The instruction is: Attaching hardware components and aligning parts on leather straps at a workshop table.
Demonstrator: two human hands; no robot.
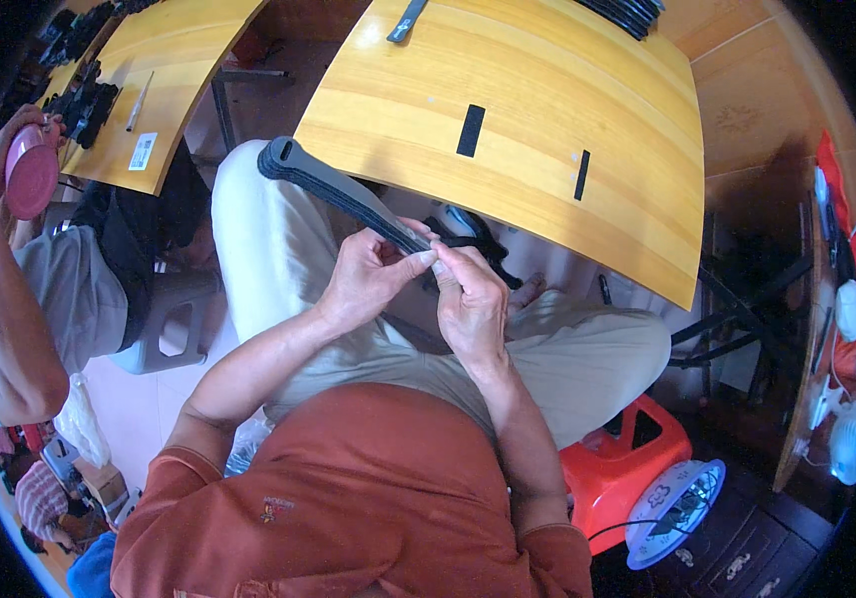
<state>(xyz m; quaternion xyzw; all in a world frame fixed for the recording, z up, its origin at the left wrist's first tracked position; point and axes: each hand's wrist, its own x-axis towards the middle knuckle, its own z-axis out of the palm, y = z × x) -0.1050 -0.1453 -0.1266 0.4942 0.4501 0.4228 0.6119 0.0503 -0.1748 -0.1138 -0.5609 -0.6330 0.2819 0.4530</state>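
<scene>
A stack of black straps (338,189) with a rounded, slotted end stretches over my left thigh, just off the table's near edge. My left hand (373,274) is closed on its near end, thumb against fingers. At that same end, my right hand (473,299) pinches the strap tips, and its fingertips meet those of the left. The fingers hide whatever small piece may lie between them. On the wooden table (547,70) ahead lie a wide black strip (470,131) and a narrower black strip (582,175), both apart from my hands.
Another strap (408,20) and a black pile (622,12) lie at the table's far side. At left, a co-worker's hand holds a pink round vessel (32,171) beside a second table (173,60). A red stool (627,463) and a patterned basin (675,513) stand right.
</scene>
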